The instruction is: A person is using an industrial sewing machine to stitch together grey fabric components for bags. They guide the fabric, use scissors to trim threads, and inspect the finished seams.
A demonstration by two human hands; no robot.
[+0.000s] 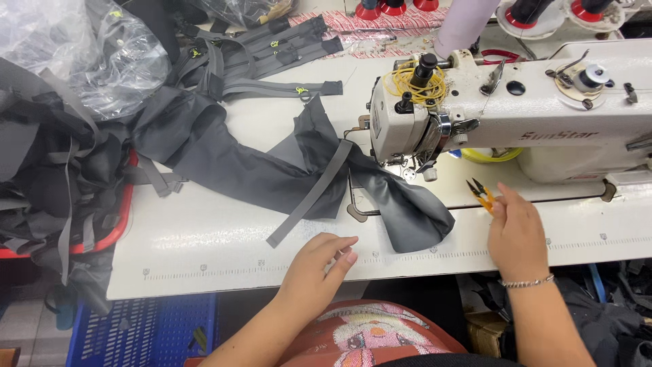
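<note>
Two hands work at the front edge of a white sewing table. The right hand pinches yellow thread snips between thumb and fingertips, blades pointing up and left toward the sewing machine. The snips are above the table surface, just right of the needle area and in front of the machine base. The left hand rests on the table edge, fingers extended and held loosely together, holding nothing. Its fingertips are near the lower end of a grey fabric piece.

The fabric runs from under the presser foot leftward across the table, with a grey strap lying diagonally over it. Yellow thread is coiled on top of the machine head. More grey straps with zippers lie at the table's far left, beside a clear plastic bag. A red tray of dark fabric sits at the left edge, above a blue crate.
</note>
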